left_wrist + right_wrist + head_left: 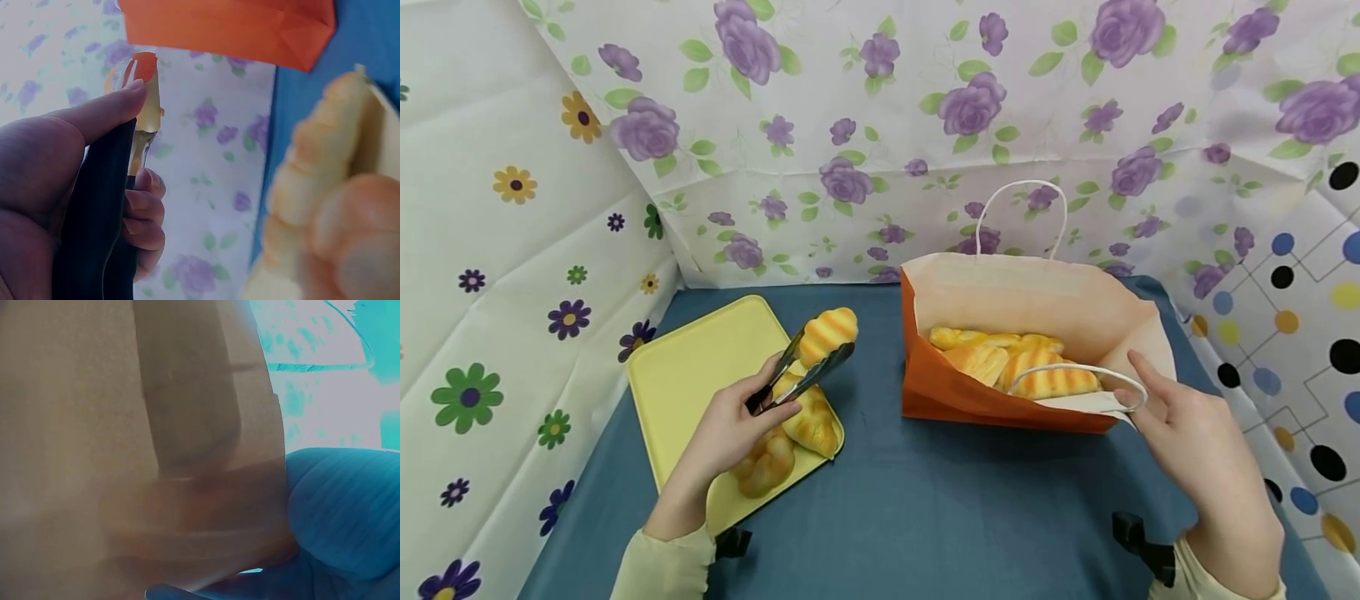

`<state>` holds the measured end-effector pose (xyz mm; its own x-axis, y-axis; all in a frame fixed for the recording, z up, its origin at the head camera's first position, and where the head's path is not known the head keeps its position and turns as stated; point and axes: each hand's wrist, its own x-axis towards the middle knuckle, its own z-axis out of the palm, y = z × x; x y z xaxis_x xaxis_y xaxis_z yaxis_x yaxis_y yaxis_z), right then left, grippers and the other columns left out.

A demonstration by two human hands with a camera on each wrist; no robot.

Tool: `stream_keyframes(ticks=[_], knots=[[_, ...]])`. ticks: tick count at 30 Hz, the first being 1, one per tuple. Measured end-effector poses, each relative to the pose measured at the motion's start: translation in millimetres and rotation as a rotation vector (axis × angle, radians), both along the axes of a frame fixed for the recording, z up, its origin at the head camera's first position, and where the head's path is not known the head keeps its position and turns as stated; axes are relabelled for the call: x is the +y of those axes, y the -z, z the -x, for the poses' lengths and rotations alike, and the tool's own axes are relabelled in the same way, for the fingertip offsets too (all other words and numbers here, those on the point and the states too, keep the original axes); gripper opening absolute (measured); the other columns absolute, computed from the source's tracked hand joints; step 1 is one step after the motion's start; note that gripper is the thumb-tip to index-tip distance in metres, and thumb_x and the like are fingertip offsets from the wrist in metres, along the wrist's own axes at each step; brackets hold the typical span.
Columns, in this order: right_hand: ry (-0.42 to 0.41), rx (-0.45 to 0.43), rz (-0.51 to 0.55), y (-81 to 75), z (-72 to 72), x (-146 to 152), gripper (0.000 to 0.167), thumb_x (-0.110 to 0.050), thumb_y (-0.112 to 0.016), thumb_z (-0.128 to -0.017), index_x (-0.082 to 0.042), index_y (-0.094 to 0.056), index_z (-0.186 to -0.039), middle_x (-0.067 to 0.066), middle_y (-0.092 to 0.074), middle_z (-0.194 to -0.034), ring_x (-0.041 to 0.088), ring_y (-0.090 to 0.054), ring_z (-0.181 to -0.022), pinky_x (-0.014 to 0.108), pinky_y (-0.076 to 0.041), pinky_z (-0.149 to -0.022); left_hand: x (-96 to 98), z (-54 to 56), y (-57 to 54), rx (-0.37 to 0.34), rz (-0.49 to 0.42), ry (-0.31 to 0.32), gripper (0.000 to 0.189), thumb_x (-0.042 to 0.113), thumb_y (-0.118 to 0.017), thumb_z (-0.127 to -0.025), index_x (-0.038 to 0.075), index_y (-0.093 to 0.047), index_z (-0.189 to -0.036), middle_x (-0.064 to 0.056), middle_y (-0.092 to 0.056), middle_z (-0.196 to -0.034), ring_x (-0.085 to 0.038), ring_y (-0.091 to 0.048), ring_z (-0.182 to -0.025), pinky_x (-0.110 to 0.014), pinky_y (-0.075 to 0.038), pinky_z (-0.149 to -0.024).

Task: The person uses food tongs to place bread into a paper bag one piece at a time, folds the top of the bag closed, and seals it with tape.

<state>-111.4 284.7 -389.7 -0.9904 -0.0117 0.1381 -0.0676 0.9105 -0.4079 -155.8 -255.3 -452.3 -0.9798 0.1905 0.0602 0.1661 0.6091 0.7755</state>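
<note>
My left hand [730, 433] grips black-handled tongs [818, 373] over the tray's right side. Between the tong tips is a small striped bread roll [829, 335]. In the left wrist view, thumb and fingers lie along the dark tong handles [94, 212]. Below, a braided bread [812, 423] and a knotted bread [767, 465] lie on the yellow tray [696, 358]. At the right, my right hand [1195, 433] pinches the side edge of an orange paper bag [977, 408], near its front white handle. Several breads [973, 364] lie inside the bag's open mouth.
A blue cloth [880, 508] covers the table. Flowered sheets [850, 125] stand behind and at the left, a dotted sheet [1285, 392] at the right. The bag's rear white handle [1022, 182] stands upright. A black strap [1142, 546] is on the right wrist.
</note>
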Motion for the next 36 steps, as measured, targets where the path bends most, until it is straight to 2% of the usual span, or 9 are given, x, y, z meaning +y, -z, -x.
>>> stream_keyframes(ticks=[4,8,11,14,17,18,23,27,36], knots=[[-0.003,0.003,0.002,-1.0,-0.8,-0.6,0.067,-0.045,-0.057,-0.112,-0.004,-0.043,-0.163,-0.002,-0.047,-0.059,0.019,-0.042,-0.053,0.036,-0.035,-0.053,8.0,6.3,-18.3,0.097,0.016,0.043,0.073,0.037,-0.08,-0.1,0.023,-0.048,-0.164,-0.003,-0.053,-0.079,-0.02,-0.047,-0.066,-0.032,-0.038,-0.06],[-0.006,-0.015,0.001,-1.7,-1.3,0.9,0.068,-0.045,-0.056,-0.112,-0.004,-0.041,-0.164,-0.002,-0.048,-0.058,0.02,-0.046,-0.056,0.038,-0.037,-0.056,14.9,12.7,-40.4,0.156,0.036,0.068,0.074,0.036,-0.08,-0.1,0.023,-0.046,-0.164,-0.002,-0.053,-0.079,-0.019,-0.046,-0.065,-0.032,-0.038,-0.06],[-0.011,-0.018,0.001,-1.7,-0.9,2.3,0.068,-0.045,-0.057,-0.112,-0.003,-0.041,-0.164,0.005,-0.058,-0.063,0.027,-0.058,-0.064,0.044,-0.044,-0.06,21.0,17.3,-59.9,0.195,0.065,0.096,0.075,0.036,-0.08,-0.1,0.025,-0.044,-0.165,-0.001,-0.053,-0.081,-0.019,-0.046,-0.066,-0.033,-0.038,-0.061],[-0.002,-0.037,0.009,-1.9,-0.4,2.2,0.07,-0.046,-0.057,-0.112,-0.003,-0.04,-0.164,0.03,-0.073,-0.096,0.05,-0.067,-0.088,0.061,-0.052,-0.072,29.1,23.8,-77.2,0.25,0.118,0.136,0.077,0.036,-0.08,-0.099,0.028,-0.042,-0.166,0.0,-0.054,-0.083,-0.019,-0.047,-0.069,-0.034,-0.04,-0.063],[-0.004,-0.061,0.017,-2.6,1.0,3.4,0.072,-0.047,-0.056,-0.112,-0.002,-0.037,-0.165,0.042,-0.062,-0.129,0.063,-0.059,-0.115,0.074,-0.048,-0.087,38.0,30.5,-90.6,0.291,0.158,0.167,0.079,0.037,-0.08,-0.099,0.029,-0.04,-0.167,0.001,-0.054,-0.083,-0.019,-0.047,-0.07,-0.036,-0.041,-0.063],[-0.004,-0.075,0.019,-3.0,1.7,3.9,0.073,-0.048,-0.056,-0.112,-0.002,-0.035,-0.166,0.044,-0.054,-0.138,0.065,-0.055,-0.121,0.077,-0.045,-0.091,40.9,32.9,-94.4,0.303,0.169,0.177,0.08,0.037,-0.08,-0.099,0.029,-0.04,-0.167,0.001,-0.053,-0.083,-0.019,-0.047,-0.07,-0.036,-0.041,-0.064],[-0.022,-0.112,0.011,-5.6,4.7,6.1,0.077,-0.049,-0.056,-0.111,-0.001,-0.031,-0.167,0.045,-0.05,-0.142,0.066,-0.052,-0.124,0.078,-0.043,-0.094,57.4,41.8,-110.7,0.325,0.175,0.246,0.08,0.038,-0.081,-0.098,0.03,-0.04,-0.167,0.0,-0.05,-0.081,-0.019,-0.043,-0.067,-0.037,-0.037,-0.064],[-0.023,-0.149,0.006,-7.1,5.0,6.0,0.079,-0.049,-0.053,-0.112,-0.001,-0.027,-0.167,0.045,-0.048,-0.144,0.066,-0.051,-0.125,0.078,-0.044,-0.094,73.4,44.3,-120.3,0.346,0.228,0.302,0.079,0.039,-0.081,-0.097,0.034,-0.042,-0.166,0.001,-0.049,-0.082,-0.018,-0.04,-0.066,-0.036,-0.036,-0.062],[-0.046,-0.121,0.017,-7.6,5.5,5.5,0.077,-0.048,-0.054,-0.112,-0.001,-0.028,-0.167,0.045,-0.047,-0.146,0.067,-0.05,-0.126,0.079,-0.042,-0.095,112.1,50.6,-136.3,0.38,0.338,0.394,0.08,0.042,-0.081,-0.098,0.03,-0.043,-0.167,0.002,-0.05,-0.082,-0.016,-0.04,-0.063,-0.034,-0.032,-0.058]])
